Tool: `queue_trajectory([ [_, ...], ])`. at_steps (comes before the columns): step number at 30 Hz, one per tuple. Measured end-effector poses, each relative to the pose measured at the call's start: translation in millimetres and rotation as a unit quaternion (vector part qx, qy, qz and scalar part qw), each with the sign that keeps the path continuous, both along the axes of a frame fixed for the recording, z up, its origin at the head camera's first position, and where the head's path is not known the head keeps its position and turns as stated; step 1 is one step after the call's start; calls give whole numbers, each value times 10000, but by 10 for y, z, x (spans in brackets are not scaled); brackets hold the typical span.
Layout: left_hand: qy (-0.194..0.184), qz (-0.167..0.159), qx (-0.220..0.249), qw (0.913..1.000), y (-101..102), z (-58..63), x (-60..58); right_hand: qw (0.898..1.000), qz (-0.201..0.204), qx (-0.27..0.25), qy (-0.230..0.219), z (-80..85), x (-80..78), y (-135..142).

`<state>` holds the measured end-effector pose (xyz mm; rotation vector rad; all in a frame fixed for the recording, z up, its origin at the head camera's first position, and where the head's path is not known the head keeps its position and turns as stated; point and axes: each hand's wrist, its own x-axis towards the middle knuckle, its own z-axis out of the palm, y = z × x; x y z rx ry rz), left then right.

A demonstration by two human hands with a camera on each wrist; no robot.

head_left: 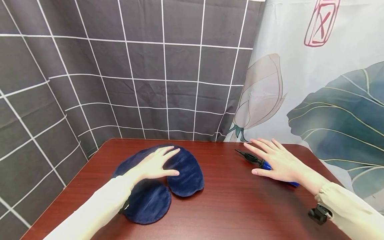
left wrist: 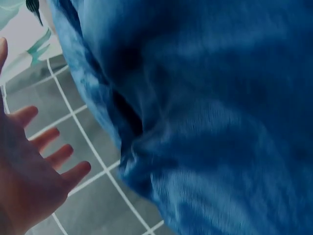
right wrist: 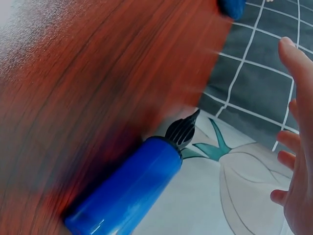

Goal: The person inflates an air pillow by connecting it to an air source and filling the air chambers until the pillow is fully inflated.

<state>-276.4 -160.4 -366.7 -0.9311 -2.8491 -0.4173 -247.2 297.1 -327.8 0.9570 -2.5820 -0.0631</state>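
Note:
A dark blue plush neck pillow (head_left: 186,175) lies on the left half of the table, its curve toward the back and its two rounded ends toward the front. My left hand (head_left: 154,165) is over the pillow, fingers spread and thumb out, holding nothing. In the left wrist view the pillow (left wrist: 220,98) fills most of the picture beside the hand (left wrist: 34,171). On the right lies a blue hand pump (right wrist: 132,186) with a ribbed black tapering tip (head_left: 251,157). My right hand (head_left: 279,161) spreads its fingers above the pump, hiding much of its body in the head view.
The reddish-brown wooden table (head_left: 225,206) carries both things. Behind it hangs a dark grey cloth (head_left: 144,66) with a white grid. To the right hangs a white cloth (head_left: 294,30) printed with a flower and large leaves. A small black device (head_left: 320,214) sits at my right wrist.

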Motion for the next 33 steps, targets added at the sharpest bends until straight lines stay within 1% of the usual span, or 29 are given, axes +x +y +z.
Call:
queue_trajectory([
  [7,-425,286,335,9981,145,-157,56,9999,115,-50,49,3,-41,-65],
  [10,-597,397,579,9957,213,-215,101,9999,128,-70,60,1,-59,-79],
  [13,-737,462,786,9931,291,-245,141,9999,78,-90,27,-2,-68,-73],
  [16,-834,503,853,9916,361,-256,168,9999,51,-87,-34,4,-71,-74],
  [18,-900,473,885,9909,398,-258,178,9999,62,-94,-59,8,-73,-84],
  [22,-899,299,880,9916,445,-274,197,9998,152,-123,-103,8,-79,-129],
  [24,-844,219,776,9932,461,-292,203,9996,218,-133,-106,6,-89,-163],
  [28,-768,168,549,9954,489,-325,215,9991,363,-152,-128,4,-126,-248],
  [33,-786,50,404,9961,515,-319,236,9983,515,-220,-173,20,-190,-374],
])
